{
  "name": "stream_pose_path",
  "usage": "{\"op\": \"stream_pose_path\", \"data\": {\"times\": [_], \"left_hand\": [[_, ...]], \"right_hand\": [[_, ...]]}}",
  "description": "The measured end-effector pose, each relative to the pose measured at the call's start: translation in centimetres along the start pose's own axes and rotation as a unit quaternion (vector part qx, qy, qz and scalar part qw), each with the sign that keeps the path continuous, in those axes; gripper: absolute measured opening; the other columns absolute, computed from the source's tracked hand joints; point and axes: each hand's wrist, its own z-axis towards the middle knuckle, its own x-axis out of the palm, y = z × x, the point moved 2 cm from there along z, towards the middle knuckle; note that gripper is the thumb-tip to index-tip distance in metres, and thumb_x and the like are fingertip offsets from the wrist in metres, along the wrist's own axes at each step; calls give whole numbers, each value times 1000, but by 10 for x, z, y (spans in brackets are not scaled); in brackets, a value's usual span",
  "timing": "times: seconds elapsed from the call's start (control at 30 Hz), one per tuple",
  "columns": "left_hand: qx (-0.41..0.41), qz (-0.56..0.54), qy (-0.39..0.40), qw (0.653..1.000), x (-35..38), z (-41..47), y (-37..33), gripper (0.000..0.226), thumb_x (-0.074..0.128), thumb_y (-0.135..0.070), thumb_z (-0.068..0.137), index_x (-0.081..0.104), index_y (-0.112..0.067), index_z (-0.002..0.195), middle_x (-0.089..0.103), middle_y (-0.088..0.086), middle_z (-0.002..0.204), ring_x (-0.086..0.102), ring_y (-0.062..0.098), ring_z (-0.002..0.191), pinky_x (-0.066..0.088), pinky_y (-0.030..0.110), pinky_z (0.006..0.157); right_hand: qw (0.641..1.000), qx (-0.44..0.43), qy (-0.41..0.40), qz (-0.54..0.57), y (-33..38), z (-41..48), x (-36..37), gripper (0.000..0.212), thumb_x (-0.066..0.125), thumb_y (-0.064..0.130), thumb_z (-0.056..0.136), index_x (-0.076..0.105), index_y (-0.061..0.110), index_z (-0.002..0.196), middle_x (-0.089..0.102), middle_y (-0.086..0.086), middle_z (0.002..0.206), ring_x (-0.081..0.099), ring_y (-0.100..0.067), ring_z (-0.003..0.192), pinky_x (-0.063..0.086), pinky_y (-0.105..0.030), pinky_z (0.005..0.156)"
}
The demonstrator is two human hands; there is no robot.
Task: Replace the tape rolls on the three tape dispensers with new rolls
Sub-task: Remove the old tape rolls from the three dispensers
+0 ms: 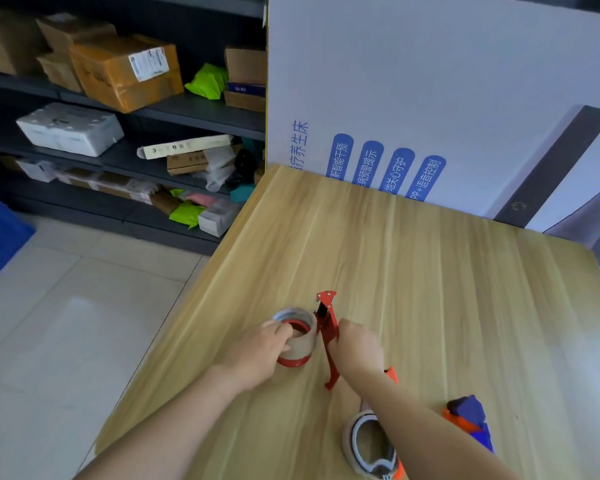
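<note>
- Nearest, an orange dispenser (378, 460) with a roll lies under the right forearm, with a blue dispenser (469, 415) beside it.
- Mid-table, the right hand (357, 344) clamps the red dispenser (328, 336), and the left hand (260, 351) wraps its tape roll (300, 341).
- Likely step: sliding dispenser 1's roll along its hub; on or off, I cannot tell. Next needs a straight sideways pull.
- Behind: a white board (430, 81).

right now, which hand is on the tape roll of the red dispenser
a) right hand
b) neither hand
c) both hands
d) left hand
d: the left hand curls its fingers round the tape roll, while the right hand grips the frame of the red dispenser beside the roll.
</note>
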Motion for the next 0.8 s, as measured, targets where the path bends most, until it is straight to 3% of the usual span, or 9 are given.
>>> {"op": "stream_pose_path", "data": {"times": [0.1, 0.23, 0.37, 0.53, 0.63, 0.73, 0.8], "left_hand": [[13, 6, -47, 999, -17, 24, 12, 20, 34, -26, 101, 48, -12, 103, 57, 3, 104, 56, 23, 89, 41, 35, 66], [3, 28, -85, 996, -47, 67, 29, 22, 36, -30, 101, 50, -13, 100, 58, 0, 99, 53, 18, 87, 47, 35, 66], [-17, 35, -91, 995, -63, 112, 51, 19, 40, -29, 100, 53, -15, 96, 59, -2, 96, 54, 17, 93, 47, 33, 67], [-37, 74, -77, 994, -68, 168, 76, 17, 44, -23, 98, 56, -15, 90, 62, 0, 91, 56, 20, 94, 50, 36, 65], [-34, 74, -83, 993, -66, 198, 89, 17, 45, -21, 98, 58, -15, 89, 62, 0, 91, 57, 20, 91, 46, 33, 61], [-30, 43, -68, 996, -55, 219, 100, 18, 48, -23, 97, 63, -13, 102, 63, 2, 104, 56, 19, 97, 47, 32, 68], [-8, 16, -72, 997, -46, 222, 103, 28, 54, -19, 93, 60, -12, 119, 57, 6, 124, 53, 23, 115, 52, 37, 85]], "right_hand": [[1000, 0, -10, -2, 9, 21, -9, 17, 41, 17, 95, 43, 15, 78, 45, 3, 63, 54, -26, 66, 35, -29, 48], [1000, 20, -17, 2, 16, 52, -15, 17, 41, 19, 95, 43, 16, 78, 50, 1, 68, 59, -27, 68, 33, -29, 46], [1000, 21, -20, 2, 27, 79, -18, 25, 41, 21, 96, 38, 18, 72, 48, 3, 64, 52, -25, 61, 31, -29, 44], [999, 31, -19, 7, 40, 113, -17, 15, 42, 18, 94, 44, 14, 80, 58, -3, 72, 55, -26, 62, 32, -29, 43], [999, 37, -21, 20, 44, 127, -13, 13, 43, 18, 93, 46, 14, 81, 63, -6, 76, 62, -30, 67, 43, -32, 51], [999, 32, -25, 24, 45, 136, -9, 12, 44, 21, 93, 46, 15, 83, 66, -7, 81, 65, -33, 73, 49, -37, 58], [999, 26, -30, 26, 46, 140, -7, 12, 45, 22, 93, 51, 13, 88, 67, -7, 83, 64, -34, 75, 49, -38, 60]]}}
